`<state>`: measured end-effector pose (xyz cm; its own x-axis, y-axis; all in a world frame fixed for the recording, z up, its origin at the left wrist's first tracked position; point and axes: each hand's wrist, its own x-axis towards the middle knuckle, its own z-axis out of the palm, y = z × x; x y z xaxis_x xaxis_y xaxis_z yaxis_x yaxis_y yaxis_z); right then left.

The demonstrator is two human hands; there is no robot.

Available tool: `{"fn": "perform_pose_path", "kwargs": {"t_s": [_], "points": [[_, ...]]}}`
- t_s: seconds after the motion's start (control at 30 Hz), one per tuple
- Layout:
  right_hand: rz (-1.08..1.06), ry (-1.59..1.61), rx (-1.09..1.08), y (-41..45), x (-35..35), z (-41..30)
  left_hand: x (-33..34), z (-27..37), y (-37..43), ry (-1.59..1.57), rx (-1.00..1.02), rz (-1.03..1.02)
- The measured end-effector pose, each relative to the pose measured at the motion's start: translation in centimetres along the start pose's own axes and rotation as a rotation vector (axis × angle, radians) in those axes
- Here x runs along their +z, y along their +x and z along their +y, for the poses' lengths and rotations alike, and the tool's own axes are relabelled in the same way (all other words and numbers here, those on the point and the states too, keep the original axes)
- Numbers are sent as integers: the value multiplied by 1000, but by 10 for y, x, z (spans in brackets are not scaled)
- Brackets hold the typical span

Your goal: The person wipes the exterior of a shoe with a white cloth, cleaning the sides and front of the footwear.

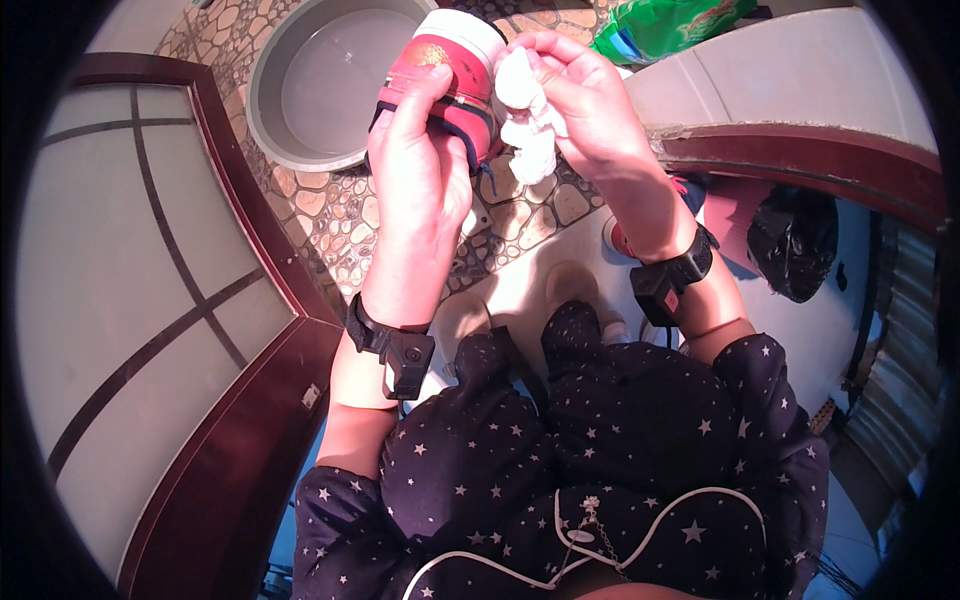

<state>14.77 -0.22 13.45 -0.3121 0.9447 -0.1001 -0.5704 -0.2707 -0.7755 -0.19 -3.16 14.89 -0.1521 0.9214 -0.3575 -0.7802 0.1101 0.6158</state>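
Note:
A red shoe point(474, 71) with a white sole and dark trim is held up in my left hand point(420, 165), its thumb pressed along the red upper. Gold and dark marks show on the upper, and a blue lace end hangs below. My right hand point(596, 109) pinches a crumpled white tissue or cloth point(529, 124) against or very close to the shoe's right side; contact there is partly hidden by the fingers. Behind the shoe, on the left, stands a round grey basin point(264, 135), which seems to hold shallow water.
A wooden-framed door with frosted glass point(180, 225) stands at my left. At the upper right, a green plastic package point(660, 30) lies by a pale tiled ledge point(787, 64). A black plastic bag point(795, 240) and another red shoe point(616, 236) are on the right.

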Motion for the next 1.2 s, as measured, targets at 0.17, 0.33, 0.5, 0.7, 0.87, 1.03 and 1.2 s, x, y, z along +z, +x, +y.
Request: {"fn": "perform_pose_path", "kwargs": {"t_s": [0.17, 0.33, 0.5, 0.7, 0.87, 1.03, 1.2], "points": [[-10, -29, -8, -1, 4, -5, -1, 2, -2, -6, -12, -26], [31, -47, -30, -6, 16, -16, 0, 2, -3, 4, -5, -34], [65, -448, -237, -9, 26, 1, 3, 2, -4, -67, -26, -6], [122, -1120, -845, -1, 31, 4, 4, -1, -6, -45, -33, -38], [162, -1129, -741, 13, 37, -10, 2, -8, 0, -57, -108, -48], [419, -442, -347, 6, 39, -20, -3, 4, 2, -159, -175, -86], [57, -1046, -693, -11, 17, 4, -8, -7, 6, -170, -123, 10]]}}
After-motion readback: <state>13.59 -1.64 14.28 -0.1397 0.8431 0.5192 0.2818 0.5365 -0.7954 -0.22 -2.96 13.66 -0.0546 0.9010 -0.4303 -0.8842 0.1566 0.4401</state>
